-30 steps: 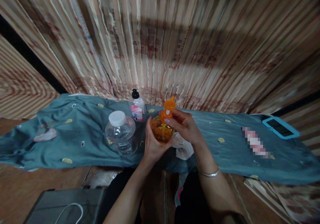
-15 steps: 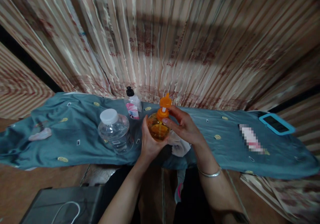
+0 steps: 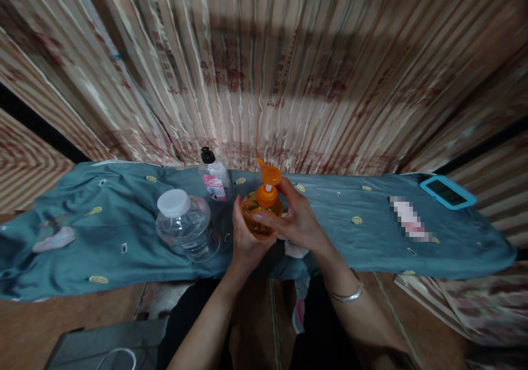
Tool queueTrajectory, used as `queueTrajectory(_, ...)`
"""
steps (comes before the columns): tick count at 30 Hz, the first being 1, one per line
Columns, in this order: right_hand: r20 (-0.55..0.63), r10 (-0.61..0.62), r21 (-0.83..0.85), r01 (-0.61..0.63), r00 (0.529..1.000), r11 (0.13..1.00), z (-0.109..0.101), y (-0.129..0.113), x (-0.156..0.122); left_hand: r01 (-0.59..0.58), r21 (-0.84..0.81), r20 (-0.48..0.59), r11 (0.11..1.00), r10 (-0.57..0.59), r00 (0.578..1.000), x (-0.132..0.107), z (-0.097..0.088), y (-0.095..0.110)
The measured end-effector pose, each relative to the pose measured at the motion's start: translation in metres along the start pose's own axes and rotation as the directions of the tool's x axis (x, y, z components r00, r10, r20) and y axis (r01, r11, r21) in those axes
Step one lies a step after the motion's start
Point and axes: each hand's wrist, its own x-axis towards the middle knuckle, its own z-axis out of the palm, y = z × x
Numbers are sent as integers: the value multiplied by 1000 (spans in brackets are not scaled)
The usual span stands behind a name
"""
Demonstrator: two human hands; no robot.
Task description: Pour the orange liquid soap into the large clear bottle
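An orange pump bottle [image 3: 261, 213] with amber liquid stands upright between both my hands, over the teal cloth [image 3: 124, 227]. My left hand [image 3: 244, 239] wraps the bottle's left side from below. My right hand [image 3: 297, 221] curls round its right side, fingers across the front just under the orange pump head [image 3: 268, 176]. A bracelet [image 3: 346, 294] sits on my right wrist. A crumpled white cloth [image 3: 295, 249] lies under my right hand, mostly hidden.
A clear jar with a white lid [image 3: 183, 228] stands left of my hands. Behind is a small bottle with a black cap and pink label [image 3: 213, 178]. A blue-edged phone [image 3: 447, 192] lies far right. Pleated curtain behind; a grey box [image 3: 103, 345] at lower left.
My right hand has slid down from the pump neck to the bottle's body. The pump spout has turned from pointing right to pointing left. The bottle sits slightly lower.
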Motion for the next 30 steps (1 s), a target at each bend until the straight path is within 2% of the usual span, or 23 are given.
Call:
queueTrajectory(2, -112, 33, -41, -38, 993, 998, 4, 0, -1, 6, -2, 1, 1000, -6, 1000, -1, 0, 2)
queueTrajectory(4, -156, 41, -52, -49, 987, 997, 5, -1, -1, 15, -7, -4, 1000, -15, 1000, -1, 0, 3)
queueTrajectory(10, 57, -13, 13, 12, 998, 1000, -4, -11, 1, -14, 10, -1, 1000, 14, 1000, -2, 0, 4)
queueTrajectory(17, -128, 60, -26, -63, 990, 998, 10, -3, -2, -69, 39, -16, 997, 70, 997, -1, 3, 5)
queueTrajectory(21, 4, 44, 90, -44, 999, 995, 7, -5, -1, -34, 6, -2, 999, 34, 999, -1, 5, 4)
queueTrajectory(23, 31, 28, 114, -31, 999, 993, 4, -5, 0, -20, 0, -5, 1000, 20, 1000, 0, 5, 4)
queueTrajectory(28, -171, 49, 7, -48, 984, 999, 2, 0, 0, -8, -6, -4, 1000, 8, 1000, 1, 3, 4)
queueTrajectory(30, -154, 42, 16, -40, 987, 999, 0, -1, -1, -9, -8, -2, 1000, 9, 1000, 1, 3, 5)
